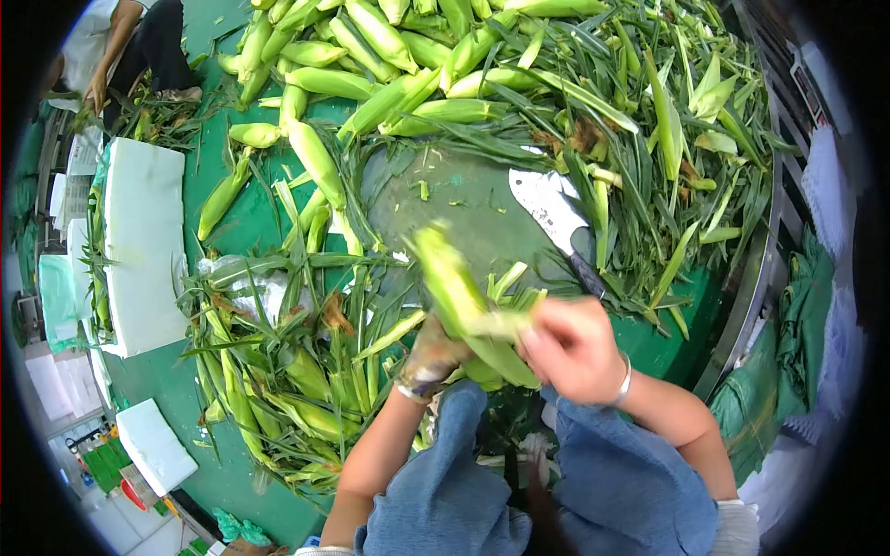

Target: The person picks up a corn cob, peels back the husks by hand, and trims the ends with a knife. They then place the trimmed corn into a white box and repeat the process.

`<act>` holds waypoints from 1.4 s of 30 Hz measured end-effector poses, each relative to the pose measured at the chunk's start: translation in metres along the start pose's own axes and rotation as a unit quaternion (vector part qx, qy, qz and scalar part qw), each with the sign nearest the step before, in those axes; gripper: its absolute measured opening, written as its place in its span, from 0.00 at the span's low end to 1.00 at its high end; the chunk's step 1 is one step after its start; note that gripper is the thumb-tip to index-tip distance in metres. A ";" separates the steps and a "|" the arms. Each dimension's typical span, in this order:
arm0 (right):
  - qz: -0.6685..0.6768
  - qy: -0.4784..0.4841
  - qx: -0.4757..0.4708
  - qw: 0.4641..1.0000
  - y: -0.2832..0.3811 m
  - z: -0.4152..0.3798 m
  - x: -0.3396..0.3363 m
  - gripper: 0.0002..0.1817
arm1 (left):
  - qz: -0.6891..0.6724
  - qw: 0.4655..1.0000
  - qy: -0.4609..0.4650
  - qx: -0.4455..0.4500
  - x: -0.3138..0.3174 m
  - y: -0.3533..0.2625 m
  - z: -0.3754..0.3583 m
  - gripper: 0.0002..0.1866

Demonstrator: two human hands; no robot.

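Ear of corn [450, 278] in the near middle, above the denim-covered knees [445, 473], tilted with its blurred tip to the far left. Left hand [434, 354], in what looks like a worn glove, closed round the ear's left side; finger detail lost in shadow. Right hand [577, 350] bare, fingers drawn narrow on a pale husk strip [501, 323] at the ear's right side; exact pinch blurred.

Handling, by judgement: ear fairly light, firm at the core; outer leaves smooth, bendy, perhaps slick if damp. Strips likely tear along their length. Kernels could bruise under hard squeezing. Best hold: 1 hand round the thick middle, the other on a loose leaf edge, close to the ear.

Edges: cleaver [550, 208] lies flat to the far right of the ear, black handle pointing near and right, toward the right hand but apart from it. A wide rightward sweep might catch that handle. Curved metal rim [744, 324] bounds the right side.

Room: most slack over the greyish patch [440, 195] beyond the ear, scraps on it. Leaf heap [297, 385] crowds the left hand; 2nd leaf heap [714, 167] fills the far right; unhusked ears [371, 46] close off the far side.
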State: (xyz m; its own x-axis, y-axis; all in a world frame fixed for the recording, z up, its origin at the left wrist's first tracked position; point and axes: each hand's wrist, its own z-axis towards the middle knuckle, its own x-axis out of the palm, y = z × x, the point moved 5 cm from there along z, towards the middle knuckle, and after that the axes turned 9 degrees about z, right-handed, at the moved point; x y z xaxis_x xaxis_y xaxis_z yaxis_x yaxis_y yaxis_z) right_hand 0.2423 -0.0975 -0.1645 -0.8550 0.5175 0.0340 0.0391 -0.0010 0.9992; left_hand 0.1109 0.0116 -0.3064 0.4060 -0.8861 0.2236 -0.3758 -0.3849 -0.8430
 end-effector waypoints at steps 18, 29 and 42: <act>-0.152 -0.161 0.230 0.948 -0.201 -0.045 -0.097 0.09 | -0.208 0.919 -0.201 0.269 -0.230 -0.272 0.195 0.36; -0.535 -0.135 0.183 0.813 -0.233 -0.009 -0.123 0.19 | 0.302 0.783 -0.543 -0.011 -0.198 0.068 -0.252 0.09; -0.315 0.000 0.142 0.939 -0.115 -0.067 0.009 0.14 | 0.607 0.617 -0.437 -0.244 -0.251 0.129 -0.178 0.45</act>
State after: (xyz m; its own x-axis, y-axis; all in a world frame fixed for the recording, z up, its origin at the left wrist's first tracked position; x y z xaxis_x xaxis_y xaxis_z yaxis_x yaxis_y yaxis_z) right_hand 0.1952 -0.1497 -0.2778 -0.7553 0.3387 -0.5611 -0.3377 0.5327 0.7760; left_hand -0.1880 0.1380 -0.3843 -0.2082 -0.2029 -0.9568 -0.9645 0.2053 0.1664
